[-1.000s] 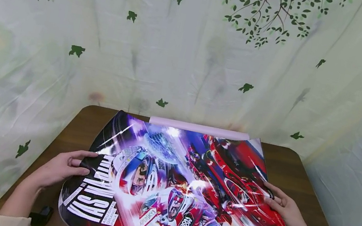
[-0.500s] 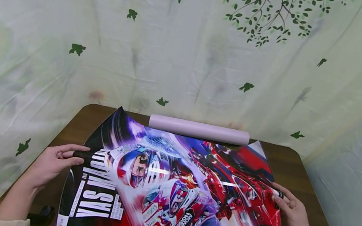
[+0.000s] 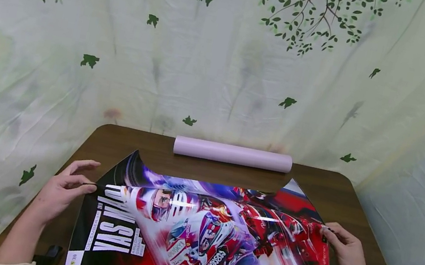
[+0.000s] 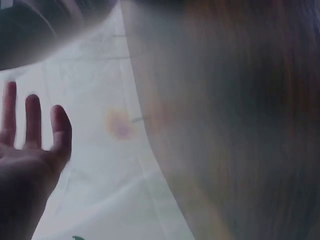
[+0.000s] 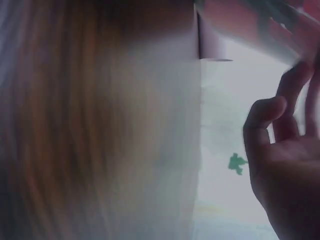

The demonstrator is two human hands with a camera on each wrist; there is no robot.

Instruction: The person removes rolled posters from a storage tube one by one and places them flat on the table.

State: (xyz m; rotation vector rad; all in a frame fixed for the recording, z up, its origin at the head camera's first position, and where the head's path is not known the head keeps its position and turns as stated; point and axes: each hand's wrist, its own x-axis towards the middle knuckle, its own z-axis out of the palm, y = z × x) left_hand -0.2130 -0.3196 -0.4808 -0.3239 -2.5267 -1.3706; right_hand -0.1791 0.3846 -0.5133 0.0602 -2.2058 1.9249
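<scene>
A large glossy racing poster (image 3: 209, 245), with helmeted drivers and a red car printed on it, is held between both hands in the head view. My left hand (image 3: 56, 192) pinches its left edge between thumb and fingers, the other fingers spread. On the opposite edge, my right hand (image 3: 345, 250) grips with thumb and fingertips. The sheet bows across its width, and its far corners curl up. In the left wrist view, the left hand (image 4: 35, 150) shows extended fingers below the poster (image 4: 45, 30). The right wrist view has the right hand (image 5: 285, 150) with bent fingers near the poster (image 5: 270, 22).
A pale pink roll (image 3: 232, 154) lies along the back edge of the brown wooden table (image 3: 108, 142). Behind the table hangs a curtain (image 3: 224, 68) printed with leaves. A small black object (image 3: 50, 255) is beside the left wrist.
The poster's far edge has come down and toward me, uncovering the pink roll and some table. Its near edge has flattened from a round curl. Both hands still hold the sides.
</scene>
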